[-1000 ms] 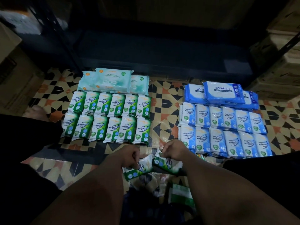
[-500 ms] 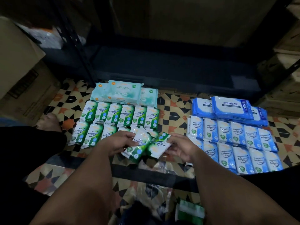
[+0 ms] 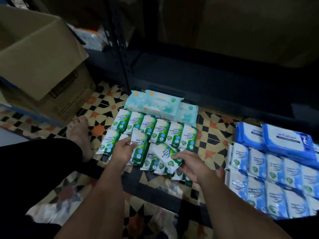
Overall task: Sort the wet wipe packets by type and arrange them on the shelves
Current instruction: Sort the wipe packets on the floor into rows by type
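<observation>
Gripping green packets (image 3: 140, 145), both hands (left (image 3: 122, 149); right (image 3: 188, 165)) | cardboard box (image 3: 39, 66): contents unseen

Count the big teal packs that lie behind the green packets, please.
3 teal packs: one on top, one under it at the left, one under it at the right. More may be hidden beneath the top one.

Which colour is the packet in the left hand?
Green and white pine wipe packet, gripped by the left hand; head view.
</observation>
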Motion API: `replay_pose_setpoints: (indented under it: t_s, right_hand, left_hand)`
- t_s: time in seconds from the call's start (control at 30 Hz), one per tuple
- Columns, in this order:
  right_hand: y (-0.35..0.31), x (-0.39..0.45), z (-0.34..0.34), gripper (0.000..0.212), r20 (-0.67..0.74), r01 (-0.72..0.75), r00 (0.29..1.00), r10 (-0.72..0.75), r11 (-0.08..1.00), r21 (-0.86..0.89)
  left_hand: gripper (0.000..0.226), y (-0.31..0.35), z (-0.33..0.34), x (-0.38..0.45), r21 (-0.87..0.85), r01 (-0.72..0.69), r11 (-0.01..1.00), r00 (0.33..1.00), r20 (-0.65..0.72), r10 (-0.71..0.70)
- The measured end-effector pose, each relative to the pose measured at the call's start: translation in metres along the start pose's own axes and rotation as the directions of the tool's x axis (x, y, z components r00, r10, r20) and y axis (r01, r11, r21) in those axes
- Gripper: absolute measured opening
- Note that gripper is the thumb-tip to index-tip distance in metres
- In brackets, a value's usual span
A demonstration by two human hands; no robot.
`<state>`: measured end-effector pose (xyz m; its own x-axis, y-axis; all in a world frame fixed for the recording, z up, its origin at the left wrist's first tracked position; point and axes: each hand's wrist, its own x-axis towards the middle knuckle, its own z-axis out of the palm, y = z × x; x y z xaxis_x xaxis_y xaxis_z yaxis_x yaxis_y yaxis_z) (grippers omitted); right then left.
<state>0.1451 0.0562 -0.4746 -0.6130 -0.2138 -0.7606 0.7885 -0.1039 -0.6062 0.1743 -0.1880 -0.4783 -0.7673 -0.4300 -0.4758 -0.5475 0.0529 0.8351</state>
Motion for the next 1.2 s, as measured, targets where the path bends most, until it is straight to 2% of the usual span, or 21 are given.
replay_pose_setpoints:
  t_s: [0.1, 0.2, 0.27, 0.33, 0.4, 0.53, 0.63, 0.77, 0.9, 1.0, 1.1, 1.13, 1.2]
  right_hand:
    - [0.004, 0.009, 0.028, 0.042, -0.141, 0.088, 0.985, -0.101, 0.991, -0.097]
    - [0.017, 0.021, 0.048, 0.051, -0.183, 0.188, 0.951, -0.248, 0.938, -0.292]
    - [0.030, 0.029, 0.057, 0.056, -0.151, 0.268, 0.907, -0.393, 0.816, -0.513]
    - [0.040, 0.035, 0.062, 0.053, -0.090, 0.313, 0.844, -0.529, 0.621, -0.718]
    - [0.050, 0.041, 0.066, 0.047, -0.015, 0.296, 0.836, -0.548, 0.474, -0.829]
    - [0.054, 0.044, 0.069, 0.041, 0.054, 0.223, 0.865, -0.498, 0.287, -0.932]
    - [0.048, 0.045, 0.069, 0.031, 0.033, 0.205, 0.889, -0.457, 0.332, -0.921]
    - [0.045, 0.043, 0.070, 0.021, 0.025, 0.220, 0.918, -0.396, 0.457, -0.862]
    - [0.038, 0.036, 0.072, 0.016, 0.066, 0.239, 0.952, -0.299, 0.589, -0.772]
    - [0.028, 0.035, 0.061, 0.015, 0.104, 0.203, 0.977, -0.184, 0.690, -0.695]
    - [0.011, 0.028, 0.043, 0.008, 0.177, 0.192, 0.979, -0.096, 0.710, -0.677]
    - [0.006, 0.024, 0.033, 0.003, 0.199, 0.200, 0.976, -0.084, 0.706, -0.680]
    - [-0.004, 0.017, 0.017, 0.008, 0.219, 0.194, 0.974, -0.049, 0.676, -0.711]
  left_hand:
    - [0.051, -0.006, -0.003, 0.008, 0.035, 0.008, 0.999, 1.000, -0.026, -0.007]
    - [0.050, -0.015, -0.003, 0.014, 0.059, 0.014, 0.998, 1.000, -0.016, -0.013]
    - [0.048, -0.023, -0.002, 0.014, 0.104, -0.001, 0.995, 1.000, 0.011, 0.000]
    - [0.044, -0.029, 0.003, 0.011, 0.222, -0.074, 0.972, 0.997, 0.030, 0.069]
    - [0.044, -0.036, 0.007, 0.011, 0.353, -0.102, 0.930, 0.994, 0.000, 0.109]
    - [0.049, -0.052, 0.013, 0.017, 0.526, -0.105, 0.844, 0.987, -0.050, 0.154]
    - [0.050, -0.053, 0.016, 0.016, 0.498, -0.153, 0.853, 0.973, -0.077, 0.219]
    - [0.050, -0.053, 0.017, 0.014, 0.547, -0.283, 0.788, 0.932, -0.037, 0.361]
    - [0.047, -0.057, 0.016, 0.016, 0.651, -0.265, 0.712, 0.931, -0.018, 0.364]
    - [0.048, -0.048, 0.021, 0.011, 0.775, -0.182, 0.605, 0.933, -0.058, 0.355]
    - [0.055, -0.035, 0.031, 0.000, 0.806, -0.195, 0.559, 0.899, -0.081, 0.430]
    - [0.057, -0.032, 0.038, -0.004, 0.797, -0.243, 0.553, 0.878, -0.061, 0.475]
    - [0.053, -0.027, 0.054, -0.010, 0.774, -0.380, 0.507, 0.824, 0.034, 0.566]
